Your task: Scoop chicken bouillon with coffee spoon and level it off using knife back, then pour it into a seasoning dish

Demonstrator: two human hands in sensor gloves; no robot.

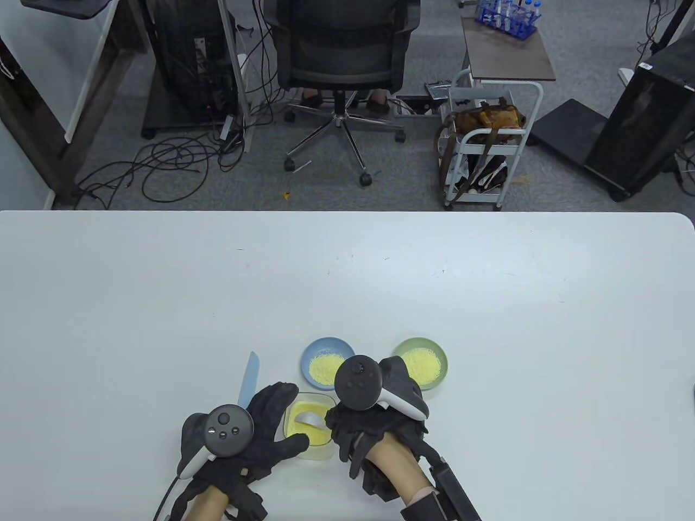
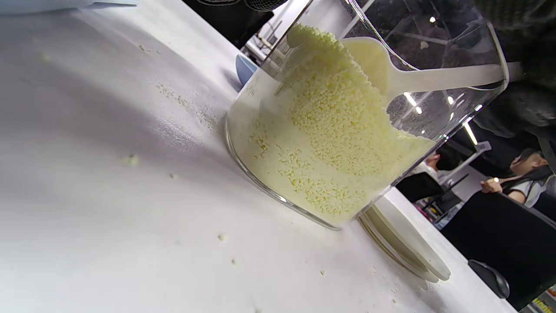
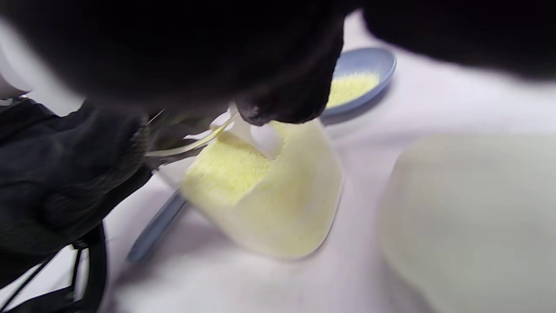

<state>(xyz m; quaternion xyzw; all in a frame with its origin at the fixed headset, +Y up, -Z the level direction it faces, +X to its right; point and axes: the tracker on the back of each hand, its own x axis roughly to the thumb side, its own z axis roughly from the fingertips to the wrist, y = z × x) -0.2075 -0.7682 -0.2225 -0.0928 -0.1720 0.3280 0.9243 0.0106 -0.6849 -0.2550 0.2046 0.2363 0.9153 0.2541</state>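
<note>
A clear glass jar [image 1: 309,429] of yellow chicken bouillon granules [image 2: 330,143] stands tilted on the white table [image 1: 347,293] between the two gloved hands. The left hand [image 1: 266,429] curls its fingers and thumb round the jar's left side, gripping it. The right hand [image 1: 369,429] is just right of the jar, and its fingers pinch the handle of a small white plastic coffee spoon [image 1: 308,419] whose bowl is sunk into the granules inside the jar; in the left wrist view the spoon [image 2: 417,74] reaches in over the rim.

A pale blue knife [image 1: 249,380] lies flat on the table just beyond the left hand, apart from it. A round blue seasoning dish [image 1: 327,362] with some bouillon sits just beyond the jar, and a round green seasoning dish [image 1: 421,362], also holding bouillon, sits beyond the right hand. Loose granules dot the table near the jar.
</note>
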